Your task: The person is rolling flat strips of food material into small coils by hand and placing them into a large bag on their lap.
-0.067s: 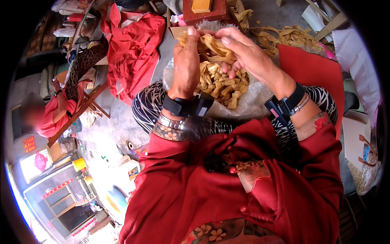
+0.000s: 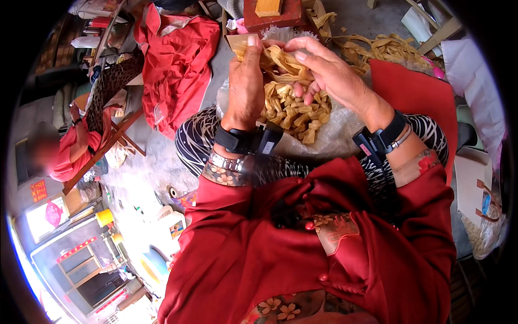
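Between my two hands hangs a looped bundle of long, flat, tan-yellow strips [image 2: 283, 63], whose material I cannot make out. My left hand [image 2: 246, 83] pinches its left end, thumb pointing up. My right hand [image 2: 337, 78] grips the other side with thumb and index finger, its lower fingers loosely curled. Directly below lies a heap of short, knotted tan pieces [image 2: 294, 110] in a clear plastic bag [image 2: 342, 121] between my knees. Both wrists wear black straps with small devices.
Beyond my hands stands a red block [image 2: 259, 20] with a wooden piece [image 2: 268, 7] on top. More loose tan strips [image 2: 377, 49] lie at the far right, near a red sheet [image 2: 410, 89]. Red cloth [image 2: 178, 65] covers floor at left; another person [image 2: 73, 154] sits beyond it.
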Available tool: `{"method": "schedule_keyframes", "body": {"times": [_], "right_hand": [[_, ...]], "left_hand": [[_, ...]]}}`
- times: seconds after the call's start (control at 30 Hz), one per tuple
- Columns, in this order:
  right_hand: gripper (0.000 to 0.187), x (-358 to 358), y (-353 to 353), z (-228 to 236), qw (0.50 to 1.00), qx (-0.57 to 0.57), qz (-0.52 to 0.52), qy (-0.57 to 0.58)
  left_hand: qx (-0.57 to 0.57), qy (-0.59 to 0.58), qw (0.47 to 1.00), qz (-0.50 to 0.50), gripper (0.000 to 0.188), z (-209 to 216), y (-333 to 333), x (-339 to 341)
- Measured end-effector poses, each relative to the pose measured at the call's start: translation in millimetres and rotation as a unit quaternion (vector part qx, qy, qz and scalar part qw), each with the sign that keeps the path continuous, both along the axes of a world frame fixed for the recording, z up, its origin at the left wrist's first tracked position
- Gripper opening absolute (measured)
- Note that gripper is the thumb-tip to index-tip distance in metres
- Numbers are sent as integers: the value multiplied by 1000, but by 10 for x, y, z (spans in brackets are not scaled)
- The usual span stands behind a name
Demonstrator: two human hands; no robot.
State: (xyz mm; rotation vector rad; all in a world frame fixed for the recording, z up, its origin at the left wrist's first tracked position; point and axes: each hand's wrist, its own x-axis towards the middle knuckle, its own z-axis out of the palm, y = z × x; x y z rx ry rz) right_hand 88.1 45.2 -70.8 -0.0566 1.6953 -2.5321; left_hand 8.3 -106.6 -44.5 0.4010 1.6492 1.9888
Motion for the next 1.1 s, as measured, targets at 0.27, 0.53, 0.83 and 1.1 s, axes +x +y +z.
{"method": "schedule_keyframes", "body": {"times": [0.27,0.53,0.83,1.1], "right_hand": [[40,-24,27,-17,997,-10,74,20],[52,-53,-93,-92,995,97,-29,21],[32,-31,6,-15,970,217,24,104],[29,34,159,47,945,304,49,107]], "left_hand": [[37,-81,996,12,43,-58,-173,-69],[80,-147,968,-186,53,-2,-261,-18],[131,-188,944,-236,52,96,-304,-27],[125,-181,948,-230,52,94,-423,-83]]}}
